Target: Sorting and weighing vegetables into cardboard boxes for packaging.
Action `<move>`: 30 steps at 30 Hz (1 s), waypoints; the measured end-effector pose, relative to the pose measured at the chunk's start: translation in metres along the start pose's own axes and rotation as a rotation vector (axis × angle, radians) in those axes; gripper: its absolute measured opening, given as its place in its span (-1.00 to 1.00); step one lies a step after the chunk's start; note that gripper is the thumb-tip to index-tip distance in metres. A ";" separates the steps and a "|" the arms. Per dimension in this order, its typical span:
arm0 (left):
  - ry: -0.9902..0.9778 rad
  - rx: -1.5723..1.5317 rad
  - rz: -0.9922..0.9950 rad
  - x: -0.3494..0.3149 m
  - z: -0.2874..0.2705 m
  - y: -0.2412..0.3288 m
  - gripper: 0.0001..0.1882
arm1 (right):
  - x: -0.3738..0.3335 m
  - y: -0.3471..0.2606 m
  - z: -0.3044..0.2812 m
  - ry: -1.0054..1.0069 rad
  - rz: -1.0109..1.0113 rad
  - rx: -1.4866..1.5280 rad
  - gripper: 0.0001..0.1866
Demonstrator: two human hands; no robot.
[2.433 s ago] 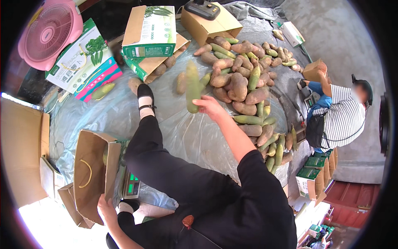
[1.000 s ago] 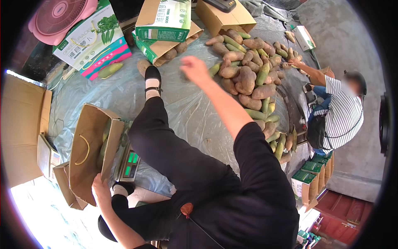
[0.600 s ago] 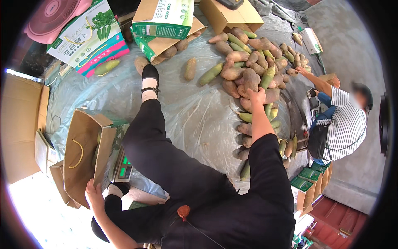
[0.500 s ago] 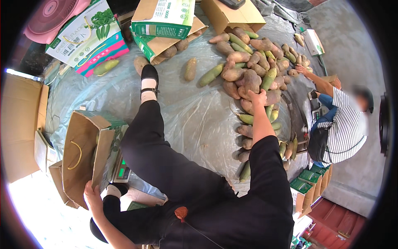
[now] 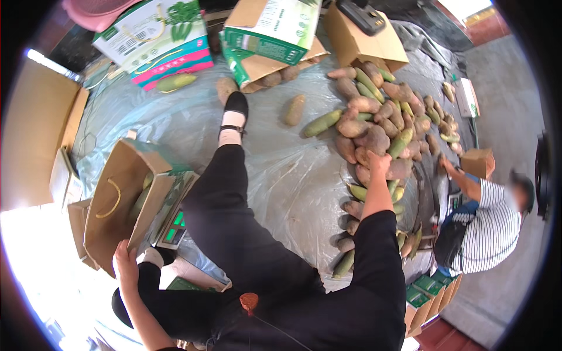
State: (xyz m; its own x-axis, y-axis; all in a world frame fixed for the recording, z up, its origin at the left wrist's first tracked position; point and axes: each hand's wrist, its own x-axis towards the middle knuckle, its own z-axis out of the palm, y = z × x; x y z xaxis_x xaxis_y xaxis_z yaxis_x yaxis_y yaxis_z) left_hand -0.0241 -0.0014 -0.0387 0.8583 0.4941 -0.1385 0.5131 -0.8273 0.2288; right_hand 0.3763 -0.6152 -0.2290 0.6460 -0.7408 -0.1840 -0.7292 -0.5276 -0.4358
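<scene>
My right hand (image 5: pixel 379 162) grips a large brown tuber (image 5: pixel 375 139) at the near side of a big heap. Long green radishes (image 5: pixel 322 123) and more brown tubers (image 5: pixel 343 148) lie around it. At the left, my left hand (image 5: pixel 123 262) holds the near edge of an open cardboard box (image 5: pixel 146 225) with a yellow cord handle. Several green vegetables (image 5: pixel 140 199) show partly inside the box, the rest hidden by its wall. It appears to rest on a scale (image 5: pixel 173 229) with a lit green display.
Far off stand a green-and-white carton (image 5: pixel 272 35), a printed gift box (image 5: pixel 152 35) and a brown box (image 5: pixel 366 44) with a black device on top. At the right, a person in a striped shirt (image 5: pixel 489 228) reaches toward a small brown box (image 5: pixel 478 162). Plastic sheeting (image 5: pixel 275 193) covers the floor.
The view has shifted, so the far things sit further right. My right hand stays on the tuber and my left on the box edge. The other person's hand has drawn back from the heap.
</scene>
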 end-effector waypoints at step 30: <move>-0.059 -0.010 -0.069 0.006 -0.009 0.018 -0.73 | -0.378 -0.267 -0.068 -1.607 -0.941 0.405 -0.34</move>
State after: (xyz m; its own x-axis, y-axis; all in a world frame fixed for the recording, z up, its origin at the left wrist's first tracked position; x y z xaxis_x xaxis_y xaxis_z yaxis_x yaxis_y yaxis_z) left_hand -0.0098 -0.0108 -0.0272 0.8196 0.5327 -0.2110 0.5711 -0.7891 0.2262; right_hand 0.3115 -0.2220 0.0171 0.4884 0.8439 -0.2220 -0.1312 -0.1805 -0.9748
